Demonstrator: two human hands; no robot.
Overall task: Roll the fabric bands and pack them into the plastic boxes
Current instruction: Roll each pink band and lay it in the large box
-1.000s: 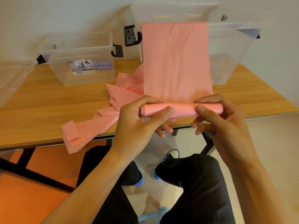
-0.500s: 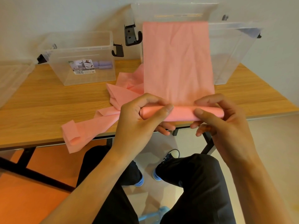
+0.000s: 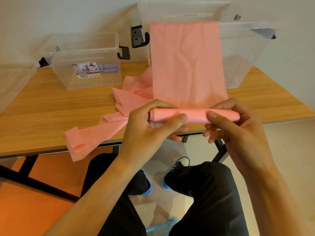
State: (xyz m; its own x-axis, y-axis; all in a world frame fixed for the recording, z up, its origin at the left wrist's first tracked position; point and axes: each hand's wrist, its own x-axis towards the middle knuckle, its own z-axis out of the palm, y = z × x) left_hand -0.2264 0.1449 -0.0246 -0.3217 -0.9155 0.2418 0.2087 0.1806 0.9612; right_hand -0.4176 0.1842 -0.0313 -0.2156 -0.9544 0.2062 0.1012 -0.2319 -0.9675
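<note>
1. My left hand (image 3: 144, 126) and right hand (image 3: 238, 130) both grasp the pink roll (image 3: 196, 114), one near each end. My thumbs lie on my side of it and my fingers curl round the far side and underneath, so the turns cannot spring loose.
2. I hold the roll level at the near edge of the table (image 3: 42, 108). I judge it is lifted rather than resting on the wood.
3. The unrolled band (image 3: 185, 65) rises flat from the roll toward the table's far side. Its top reaches the front rim of the large clear box (image 3: 247, 53). I judge that keeps it straight and wrinkle-free for rolling.
4. More pink fabric (image 3: 88, 138) lies crumpled on the table, with one tail over the near edge. Whether it belongs to the same band I cannot tell.
5. At the table's far left stands the small clear box (image 3: 109, 82), with purple rolls (image 3: 110, 67) packed inside.
6. Both forearms reach forward from my lap and converge on the roll.
</note>
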